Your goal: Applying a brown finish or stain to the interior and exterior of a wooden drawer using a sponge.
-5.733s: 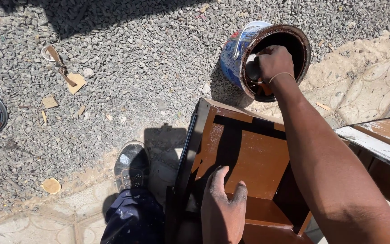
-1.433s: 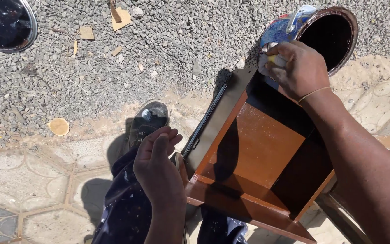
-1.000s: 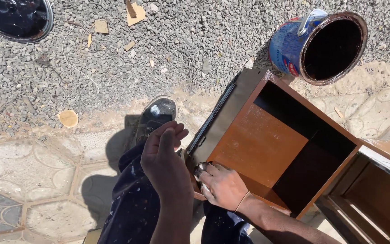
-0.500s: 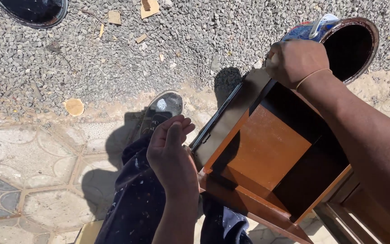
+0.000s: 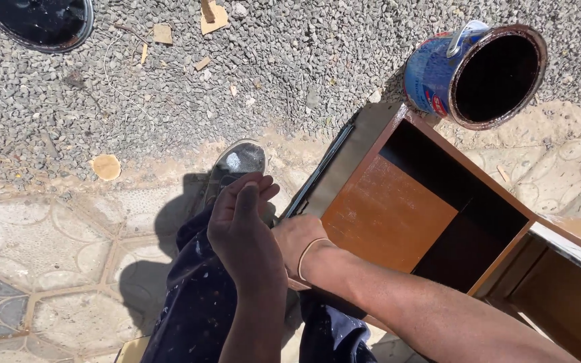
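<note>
Fingers of the left hand (image 5: 242,232) curl loosely together, holding nothing, above the near-left corner of the brown wooden drawer (image 5: 398,215). Right hand (image 5: 298,240) rests on that corner, its fingers hidden. Far right stands an open paint can (image 5: 479,70).

The right hand's (image 5: 297,243) fingers sit hidden behind the left hand (image 5: 243,225); the black lid (image 5: 38,20) at upper left and second drawer (image 5: 566,296) at lower right are cut off.

can (image 5: 438,74) behind drawer (image 5: 398,215) | shoe (image 5: 237,165) left | lid (image 5: 38,20) perhaps far-left
</note>
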